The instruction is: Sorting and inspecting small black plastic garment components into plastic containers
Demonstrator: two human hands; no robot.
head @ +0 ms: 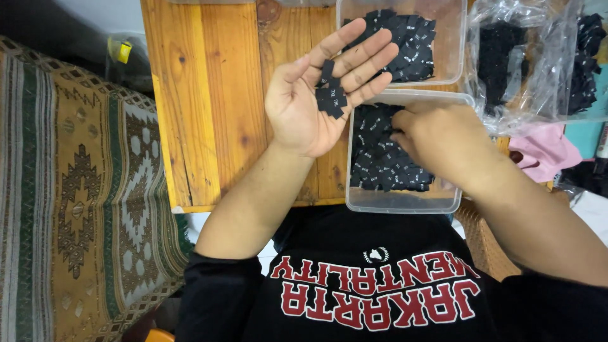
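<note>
Wooden planks of a low table [209,101] fill the upper middle of the view, with a patterned woven rug [76,190] at nine o'clock and the person's black printed shirt [373,285] at six o'clock.

The left hand [316,95] is raised palm-up over the table, fingers spread and relaxed rather than closed, cradling a few small black fabric labels [330,95] that lie loose on the palm and finger bases. The right hand [437,142] reaches down into the near clear plastic tub [405,201], fingertips buried among a heap of the same black labels [380,158]; whether it pinches one cannot be told, since the back of the hand covers the fingers. A second tub [453,57] of labels sits just beyond it at twelve o'clock, and crumpled clear bags [538,63] of dark pieces lie at two o'clock beside a pink cloth [544,152].

As a judgement, the labels on the open palm are the weak point: nothing pins them, so a tilt of the wrist could slide them onto the table or rug. The near tub overhangs the table edge toward the person and looks easy to nudge off. Stacked labels may also cling together and be miscounted.

Markings on the labels are too small to make out, the bags' contents are blurred by plastic, and the far tub is cut off at the top edge.
</note>
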